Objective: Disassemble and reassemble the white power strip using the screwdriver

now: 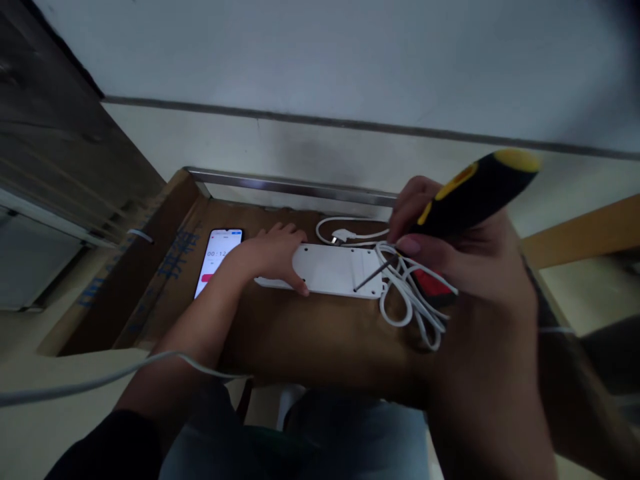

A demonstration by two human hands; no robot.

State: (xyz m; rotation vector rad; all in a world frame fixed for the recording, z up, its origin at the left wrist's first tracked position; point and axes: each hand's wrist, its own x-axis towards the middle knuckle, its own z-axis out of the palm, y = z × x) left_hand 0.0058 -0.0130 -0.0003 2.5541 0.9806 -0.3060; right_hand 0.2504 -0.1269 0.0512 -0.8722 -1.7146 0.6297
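White, likely stiff, the power strip point(331, 269) is letting your spread left hand point(276, 255) clasp its left end, your right hand point(467, 267) gripping the screwdriver point(476, 195).

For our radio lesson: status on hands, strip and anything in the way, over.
Left hand across white power strip. Right hand gripping screwdriver, tip at strip's near side. Cable bunched by right end, possible snag.

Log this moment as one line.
left hand: spread across white strip | right hand: gripping screwdriver, tip on strip | phone: strip's left | cable: strip's right
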